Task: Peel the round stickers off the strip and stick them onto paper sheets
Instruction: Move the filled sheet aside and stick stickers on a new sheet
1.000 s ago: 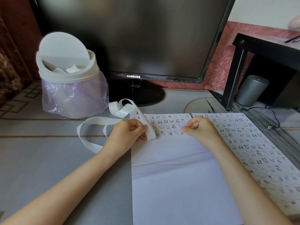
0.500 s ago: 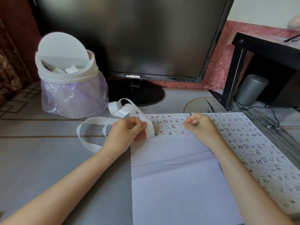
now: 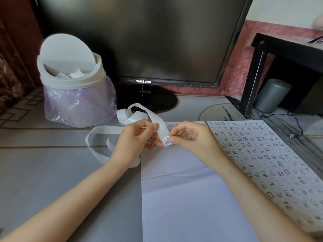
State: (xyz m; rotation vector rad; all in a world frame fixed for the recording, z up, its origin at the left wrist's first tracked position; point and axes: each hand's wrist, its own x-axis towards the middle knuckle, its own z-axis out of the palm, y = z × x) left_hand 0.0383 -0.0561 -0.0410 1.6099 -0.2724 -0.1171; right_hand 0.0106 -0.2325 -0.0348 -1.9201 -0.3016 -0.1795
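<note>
View: head-worn, wide-angle, looking forward and down.
Facing: pointing toward the monitor (image 3: 139, 37) standing at the back of the desk (image 3: 43, 172).
Nearness: sitting close, framing the left hand (image 3: 134, 138) and right hand (image 3: 194, 140) mid-picture.

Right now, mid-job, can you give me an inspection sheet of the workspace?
Surface: grey table, patterned border at the far left.
Job's things: white strip lies in loops, one sticker at its end; near sheet mostly blank, stickers at its far edge; right sheet covered in stickers.
Clutter: lidded bin with purple liner, paper scraps inside.
Hands: left hand holds the strip; right hand pinches the sticker.
Cables: black cable past the right sheet, ending in a small plug.
Surroundings: dark monitor behind; black stand and grey cylinder at the right.
</note>
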